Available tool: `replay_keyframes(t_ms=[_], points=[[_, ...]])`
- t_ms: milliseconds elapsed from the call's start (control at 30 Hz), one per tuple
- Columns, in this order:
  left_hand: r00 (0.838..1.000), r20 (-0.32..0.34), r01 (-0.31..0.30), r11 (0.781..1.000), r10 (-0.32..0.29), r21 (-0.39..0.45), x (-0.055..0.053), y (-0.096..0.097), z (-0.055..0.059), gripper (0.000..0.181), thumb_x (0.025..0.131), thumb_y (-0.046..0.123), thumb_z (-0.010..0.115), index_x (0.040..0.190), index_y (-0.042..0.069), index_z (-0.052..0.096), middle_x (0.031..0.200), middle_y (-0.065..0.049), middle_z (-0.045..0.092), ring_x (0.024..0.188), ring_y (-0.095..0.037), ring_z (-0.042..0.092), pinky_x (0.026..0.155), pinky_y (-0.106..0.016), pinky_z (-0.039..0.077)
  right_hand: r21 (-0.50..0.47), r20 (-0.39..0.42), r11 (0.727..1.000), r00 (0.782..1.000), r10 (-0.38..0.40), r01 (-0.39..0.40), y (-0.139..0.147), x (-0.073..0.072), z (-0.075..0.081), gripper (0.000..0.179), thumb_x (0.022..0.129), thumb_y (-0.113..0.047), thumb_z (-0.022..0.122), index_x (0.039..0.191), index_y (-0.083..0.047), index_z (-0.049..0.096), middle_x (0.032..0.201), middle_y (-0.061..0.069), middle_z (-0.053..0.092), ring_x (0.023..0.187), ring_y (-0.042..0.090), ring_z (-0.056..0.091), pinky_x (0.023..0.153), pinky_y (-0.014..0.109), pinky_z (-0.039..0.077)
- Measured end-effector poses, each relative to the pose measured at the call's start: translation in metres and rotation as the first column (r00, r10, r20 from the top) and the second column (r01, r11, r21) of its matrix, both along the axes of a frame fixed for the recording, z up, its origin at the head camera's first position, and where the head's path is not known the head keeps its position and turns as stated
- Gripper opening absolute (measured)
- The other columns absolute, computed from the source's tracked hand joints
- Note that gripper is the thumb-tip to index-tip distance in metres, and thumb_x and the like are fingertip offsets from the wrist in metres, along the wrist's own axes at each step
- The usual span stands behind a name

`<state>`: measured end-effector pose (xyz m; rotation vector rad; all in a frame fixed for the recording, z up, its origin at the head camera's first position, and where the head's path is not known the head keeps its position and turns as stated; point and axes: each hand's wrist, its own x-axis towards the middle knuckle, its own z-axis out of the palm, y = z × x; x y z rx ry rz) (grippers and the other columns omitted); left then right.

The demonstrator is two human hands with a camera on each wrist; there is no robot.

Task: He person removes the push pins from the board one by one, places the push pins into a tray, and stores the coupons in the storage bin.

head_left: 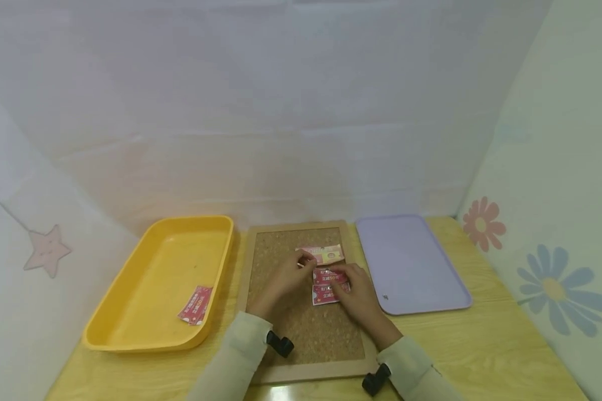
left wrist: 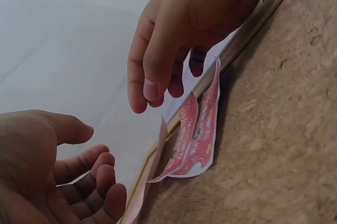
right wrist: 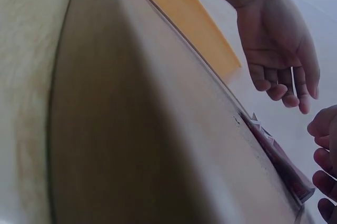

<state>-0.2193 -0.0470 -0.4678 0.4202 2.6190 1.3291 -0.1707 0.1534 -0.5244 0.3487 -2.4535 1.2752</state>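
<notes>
Likely arranging coupons [head_left: 323, 297] on corkboard [head_left: 321, 341]; left hand [head_left: 290, 274], right hand [head_left: 358, 291] loose-fingered, apparently empty; next probably needs light pinch.

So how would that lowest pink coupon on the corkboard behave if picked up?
The pink coupon is probably floppy, since its corner curls in the left wrist view. It looks paper-thin, so likely light. A shiny dot near its top may be a pin, so it might resist.

Wood-grain counter [head_left: 486, 340] enclosed on 3 sides
The creased white back wall [head_left: 281, 111] meets a left wall [head_left: 15, 312] bearing 1 pink star [head_left: 47, 251] and a pale right wall [head_left: 557, 139] with 1 pink flower [head_left: 480, 224] and 1 blue flower [head_left: 554, 289]; a bright reflection [head_left: 280, 394] whitens the counter's near side.
</notes>
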Motion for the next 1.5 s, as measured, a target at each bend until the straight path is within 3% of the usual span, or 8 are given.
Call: replay_keyframes(t_ms=[267,733,1000,1500], points=[[1.000,0.029,-0.001,1.000,0.001,-0.015,-0.005,-0.002,-0.025,0.027,0.099,0.039,0.055,0.108,0.014,0.061,0.090,-0.001,0.062,0.074,-0.017,0.057,0.062,-0.033,0.047,0.056,0.033,0.998,0.999,-0.025,0.023,0.000,-0.003,-0.011,0.024,0.086,-0.025,0.075,0.108,-0.018,0.068,0.101,-0.004,0.061,0.097,0.016,0.055,0.083,0.039,0.045],[0.999,0.007,0.044,0.994,-0.043,-0.097,-0.007,-0.005,-0.041,0.027,0.099,0.038,0.055,0.103,0.013,0.065,0.081,0.001,0.059,0.066,-0.015,0.052,0.056,-0.032,0.044,0.223,0.103,0.974,0.993,-0.058,0.034,0.001,-0.004,-0.013,0.015,0.087,-0.032,0.072,0.100,-0.025,0.071,0.099,-0.008,0.058,0.091,0.012,0.052,0.077,0.036,0.042],[0.996,-0.005,0.084,0.990,-0.085,-0.113,-0.012,-0.008,-0.044,0.023,0.097,0.036,0.058,0.100,0.016,0.068,0.087,0.004,0.061,0.075,-0.014,0.055,0.065,-0.033,0.046,0.276,0.070,0.961,0.996,-0.048,0.026,0.002,-0.004,-0.013,0.010,0.087,-0.028,0.073,0.096,-0.027,0.071,0.100,-0.009,0.057,0.093,0.014,0.051,0.078,0.036,0.041],[0.989,0.036,0.145,0.982,-0.141,-0.119,-0.011,-0.011,-0.045,0.012,0.092,0.032,0.067,0.088,0.020,0.067,0.076,0.003,0.059,0.065,-0.014,0.052,0.057,-0.031,0.044,0.343,0.057,0.938,0.996,-0.071,0.047,-0.002,-0.004,-0.014,0.010,0.087,-0.030,0.072,0.096,-0.026,0.070,0.102,-0.006,0.057,0.094,0.017,0.051,0.078,0.039,0.041]])
